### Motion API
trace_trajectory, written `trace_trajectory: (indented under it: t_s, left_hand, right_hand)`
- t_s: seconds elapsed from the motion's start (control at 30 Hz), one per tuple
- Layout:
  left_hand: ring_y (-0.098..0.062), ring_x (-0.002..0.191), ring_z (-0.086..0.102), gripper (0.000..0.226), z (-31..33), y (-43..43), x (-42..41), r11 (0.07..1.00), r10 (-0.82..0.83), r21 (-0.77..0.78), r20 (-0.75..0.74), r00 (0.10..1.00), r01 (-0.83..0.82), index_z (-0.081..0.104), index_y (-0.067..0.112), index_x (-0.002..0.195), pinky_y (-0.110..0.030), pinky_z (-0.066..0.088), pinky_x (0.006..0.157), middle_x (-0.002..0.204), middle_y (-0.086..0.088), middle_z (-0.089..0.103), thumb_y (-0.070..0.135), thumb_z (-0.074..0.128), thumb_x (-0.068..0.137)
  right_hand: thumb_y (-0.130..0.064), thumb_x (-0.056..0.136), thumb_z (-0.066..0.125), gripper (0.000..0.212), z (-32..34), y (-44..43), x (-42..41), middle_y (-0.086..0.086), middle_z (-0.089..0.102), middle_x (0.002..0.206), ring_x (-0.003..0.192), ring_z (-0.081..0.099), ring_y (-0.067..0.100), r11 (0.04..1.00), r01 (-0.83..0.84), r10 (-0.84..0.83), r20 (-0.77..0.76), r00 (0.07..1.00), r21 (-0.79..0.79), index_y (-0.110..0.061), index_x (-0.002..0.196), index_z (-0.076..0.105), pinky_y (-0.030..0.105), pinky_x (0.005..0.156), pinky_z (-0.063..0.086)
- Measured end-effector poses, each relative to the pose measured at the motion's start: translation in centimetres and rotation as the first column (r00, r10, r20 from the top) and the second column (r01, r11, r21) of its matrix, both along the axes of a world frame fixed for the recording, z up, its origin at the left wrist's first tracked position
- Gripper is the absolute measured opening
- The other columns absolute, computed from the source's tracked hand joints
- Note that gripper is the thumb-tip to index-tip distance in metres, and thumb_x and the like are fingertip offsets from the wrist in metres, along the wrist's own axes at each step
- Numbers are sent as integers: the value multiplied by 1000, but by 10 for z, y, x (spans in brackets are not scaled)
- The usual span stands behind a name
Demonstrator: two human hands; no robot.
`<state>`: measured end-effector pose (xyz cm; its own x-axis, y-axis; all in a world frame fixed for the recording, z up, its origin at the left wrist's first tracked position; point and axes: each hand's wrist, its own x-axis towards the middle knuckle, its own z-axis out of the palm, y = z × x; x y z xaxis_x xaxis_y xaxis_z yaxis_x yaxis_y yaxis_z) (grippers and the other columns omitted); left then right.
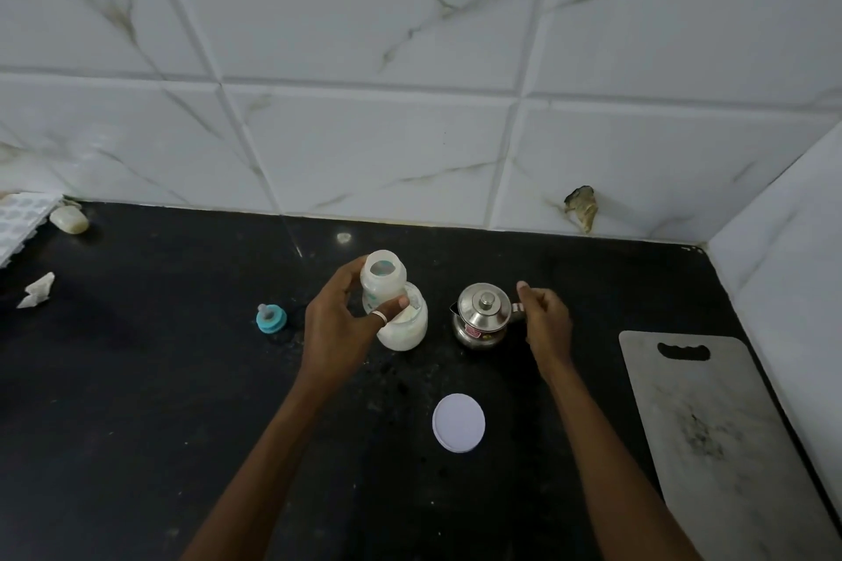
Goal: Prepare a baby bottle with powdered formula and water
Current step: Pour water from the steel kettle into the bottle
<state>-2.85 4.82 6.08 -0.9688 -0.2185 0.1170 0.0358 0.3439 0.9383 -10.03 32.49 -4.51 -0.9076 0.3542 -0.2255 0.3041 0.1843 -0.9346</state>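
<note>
Translucent white plastic baby bottle (382, 280) at frame centre, uncapped, gripped round body by left hand (337, 323), just over open glass jar of white powder (405, 326); right hand (546, 323) curled on handle of small lidded steel kettle (483, 314), right of centre on black surface (136, 378); step judged: adding water; hold bottle steady, bring spout over mouth, tip slowly to avoid spill; bottle mouth points up toward camera, long axis near vertical.
</note>
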Motion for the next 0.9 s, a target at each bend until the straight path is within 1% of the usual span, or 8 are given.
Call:
trace_trajectory:
  t_s: [0.1, 0.17, 0.23, 0.3, 0.4, 0.47, 0.63, 0.9]
  left_hand:
    - [-4, 115, 65, 62, 6, -1, 5, 1000, -7, 1, -4, 1000, 7, 61, 35, 128, -34, 54, 99, 122, 17, 70, 30, 89, 74]
    - [-4, 115, 65, 61, 11, -2, 11, 1000, -9, -3, -8, 1000, 9, 60, 37, 127, -33, 53, 97, 122, 17, 70, 32, 89, 74]
    - [-2, 113, 66, 59, 19, -2, 15, 1000, 1, -17, -16, 1000, -1, 61, 39, 125, -28, 53, 95, 119, 19, 71, 32, 90, 74]
    - [5, 108, 66, 56, 31, -4, 22, 999, 24, -27, -33, 999, -24, 60, 46, 118, -15, 51, 89, 112, 27, 71, 29, 90, 73]
    - [11, 105, 64, 55, 44, -14, 32, 998, 48, -47, -48, 998, -51, 62, 40, 119, -4, 47, 83, 109, 30, 70, 28, 90, 73]
    - [13, 106, 62, 57, 50, -27, 37, 996, 68, -60, -57, 996, -72, 63, 33, 124, -2, 45, 83, 112, 23, 71, 29, 90, 73]
    - [13, 106, 62, 57, 55, -71, 41, 988, 136, -72, -65, 989, -140, 62, 40, 122, -2, 44, 81, 112, 24, 70, 34, 90, 72]
    - [10, 106, 60, 63, 39, -163, 41, 982, 166, -77, -63, 984, -171, 60, 28, 129, -1, 45, 80, 116, 19, 66, 29, 89, 73]
  right_hand:
    - [-70, 90, 56, 48, 19, 0, 6, -2, 65, 97, 83, 63, 11, 949, 6, 14, -62, 998, 316, -23, 89, 64, 30, 68, 48]
    - [-68, 91, 56, 48, 38, -6, 13, -4, 58, 108, 88, 60, 11, 913, -7, 51, -97, 994, 409, -22, 99, 63, 31, 71, 46]
    - [-68, 90, 57, 49, 53, -14, 18, -3, 55, 117, 94, 60, 12, 894, -31, 101, -134, 986, 446, -23, 108, 61, 35, 76, 52]
    - [-70, 87, 58, 55, 68, -25, 22, -4, 53, 123, 105, 59, 13, 893, -45, 150, -201, 968, 448, -24, 116, 59, 40, 85, 55]
    - [-68, 86, 59, 65, 86, -43, 28, -1, 52, 129, 118, 53, 16, 868, -71, 240, -290, 926, 491, -18, 127, 55, 45, 98, 51]
    - [-68, 87, 58, 71, 99, -60, 33, 2, 50, 135, 125, 50, 19, 849, -100, 304, -324, 896, 519, -16, 134, 49, 47, 102, 49]
    - [-66, 90, 57, 83, 109, -105, 50, 10, 38, 155, 145, 36, 24, 775, -166, 449, -346, 824, 609, -12, 150, 37, 44, 117, 38]
    - [-59, 95, 56, 84, 91, -206, 58, 14, 21, 167, 154, 24, 26, 635, -238, 609, -287, 740, 735, -11, 157, 26, 39, 122, 30]
